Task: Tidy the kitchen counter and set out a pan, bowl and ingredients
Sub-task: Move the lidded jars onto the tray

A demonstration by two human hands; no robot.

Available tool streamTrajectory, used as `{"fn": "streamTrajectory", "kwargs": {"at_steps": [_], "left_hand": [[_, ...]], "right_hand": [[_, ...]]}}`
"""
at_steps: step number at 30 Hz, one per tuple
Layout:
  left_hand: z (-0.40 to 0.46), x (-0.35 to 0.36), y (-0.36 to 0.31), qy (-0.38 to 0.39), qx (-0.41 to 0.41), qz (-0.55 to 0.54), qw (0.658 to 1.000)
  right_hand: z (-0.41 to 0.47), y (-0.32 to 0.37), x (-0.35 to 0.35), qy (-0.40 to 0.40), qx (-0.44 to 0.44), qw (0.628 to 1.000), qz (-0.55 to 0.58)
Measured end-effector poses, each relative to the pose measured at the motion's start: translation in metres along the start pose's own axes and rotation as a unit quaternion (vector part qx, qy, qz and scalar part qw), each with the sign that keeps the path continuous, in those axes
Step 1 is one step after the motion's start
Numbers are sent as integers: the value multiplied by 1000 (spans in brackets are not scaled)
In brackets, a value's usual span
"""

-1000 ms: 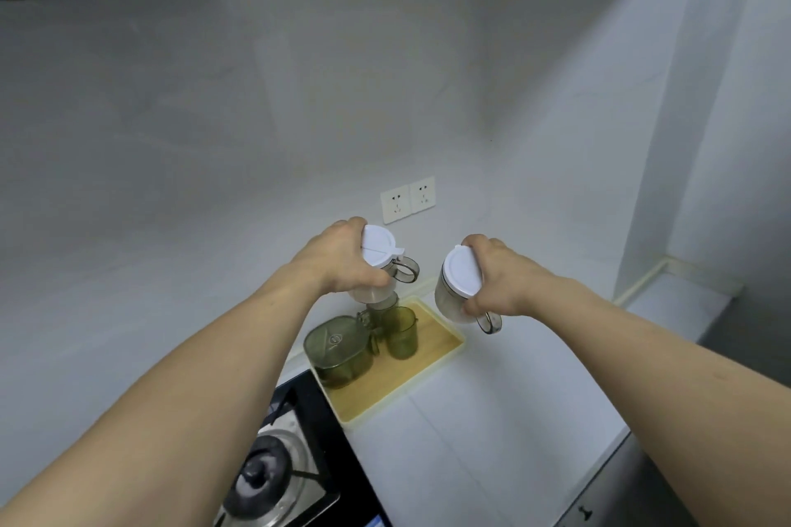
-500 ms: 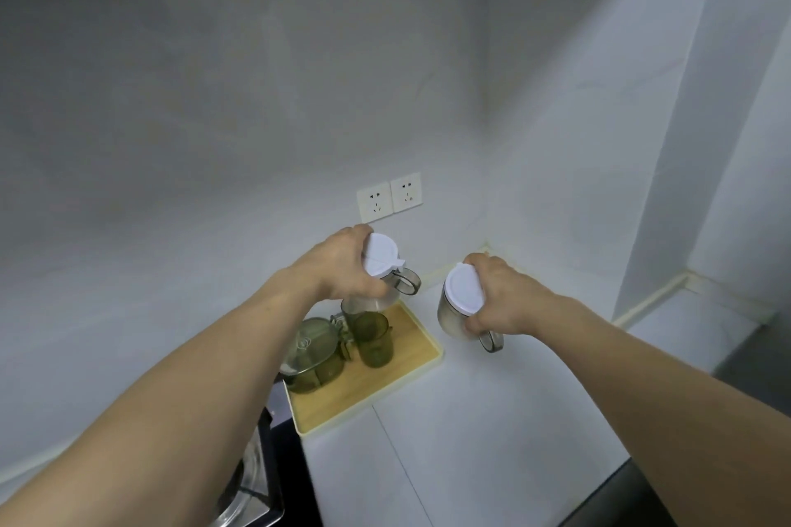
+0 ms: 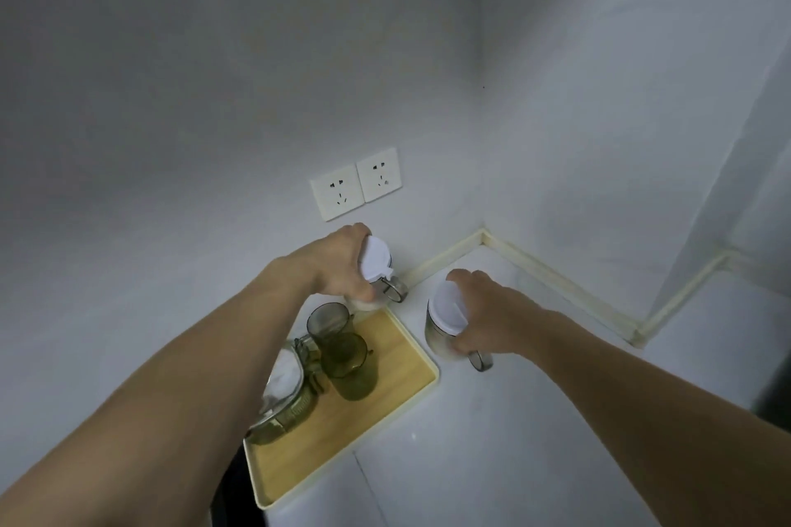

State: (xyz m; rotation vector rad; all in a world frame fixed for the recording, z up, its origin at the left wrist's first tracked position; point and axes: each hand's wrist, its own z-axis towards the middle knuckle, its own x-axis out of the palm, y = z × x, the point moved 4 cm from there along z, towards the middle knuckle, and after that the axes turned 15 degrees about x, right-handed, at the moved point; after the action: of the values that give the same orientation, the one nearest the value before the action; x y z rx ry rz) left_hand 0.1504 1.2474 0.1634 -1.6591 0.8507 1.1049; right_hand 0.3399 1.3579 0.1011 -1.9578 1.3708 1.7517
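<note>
Head view, back corner of the bench [image 3: 492, 441]. The left hand [image 3: 338, 265] grips a white-lidded jar [image 3: 376, 265] from above, held over the far end of a wooden tray [image 3: 385, 389]. The right hand [image 3: 483, 312] clasps a second jar [image 3: 443, 319] by its lid and side, just beside the tray's right edge, near the corner. Both hands are closed round their jars, well apart from each other. On the tray stand two green glass cups [image 3: 342, 351] and a lidded green pot [image 3: 286, 398].

Good practice, as judged here: lower each jar upright, base flat, clear of the tray rim and the cups, and release only once it rests.

Whether either jar touches a surface cannot be told. The jars' contents are indistinct. The left forearm hides part of the pot, and a dark object at the bottom edge is cut off. Wall sockets [image 3: 355, 184] sit above.
</note>
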Motion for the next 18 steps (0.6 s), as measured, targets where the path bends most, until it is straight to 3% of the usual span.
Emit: {"fn": "streamTrajectory", "kwargs": {"at_steps": [8, 18], "left_hand": [[74, 49, 35, 91, 30, 18, 995], [105, 108, 89, 171, 25, 26, 985]], "right_hand": [[48, -18, 37, 30, 0, 999, 11], [82, -18, 64, 28, -25, 999, 27]]}}
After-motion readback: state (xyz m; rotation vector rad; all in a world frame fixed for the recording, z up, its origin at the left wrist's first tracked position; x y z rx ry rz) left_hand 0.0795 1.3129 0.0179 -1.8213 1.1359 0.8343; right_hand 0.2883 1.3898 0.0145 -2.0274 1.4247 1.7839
